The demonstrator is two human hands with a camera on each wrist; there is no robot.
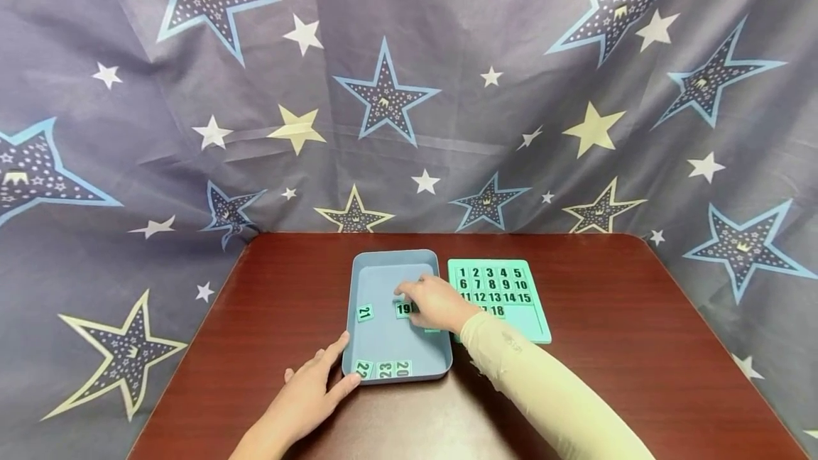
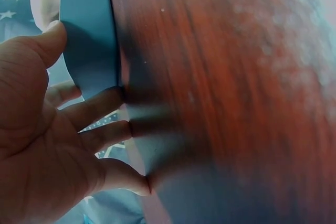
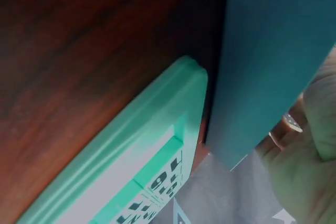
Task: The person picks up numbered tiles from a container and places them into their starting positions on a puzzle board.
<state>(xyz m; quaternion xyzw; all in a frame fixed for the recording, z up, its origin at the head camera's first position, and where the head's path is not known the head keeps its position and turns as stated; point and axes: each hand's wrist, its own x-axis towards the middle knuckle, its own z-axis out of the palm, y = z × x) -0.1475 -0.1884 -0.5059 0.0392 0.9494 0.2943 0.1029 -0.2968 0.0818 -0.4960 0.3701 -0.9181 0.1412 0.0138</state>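
Observation:
My right hand (image 1: pixel 441 302) reaches into a blue-grey tray (image 1: pixel 371 343), its fingers bent over a green-edged number tile 19 (image 1: pixel 402 309). Whether they pinch a tile is hidden. Part of another tile (image 1: pixel 432 331) shows below that hand. My left hand (image 1: pixel 307 392) rests at the tray's near left corner, thumb on the rim and fingers spread along the outside. Tile 21 (image 1: pixel 364 312) lies by the left wall. Along the near wall are tiles 22 (image 1: pixel 363 369), 23 (image 1: pixel 385 370) and 20 (image 1: pixel 403 368). In the right wrist view, the right hand (image 3: pixel 310 156) is partly behind the tray wall.
Right of the tray lies a mint-green number board (image 1: pixel 530 318), its upper rows filled in order from 1; 18 shows in the fourth row, partly covered by the right sleeve (image 1: pixel 543 382). Both stand on a reddish-brown table (image 1: pixel 287 289). A star-patterned grey curtain (image 1: pixel 409 183) hangs behind.

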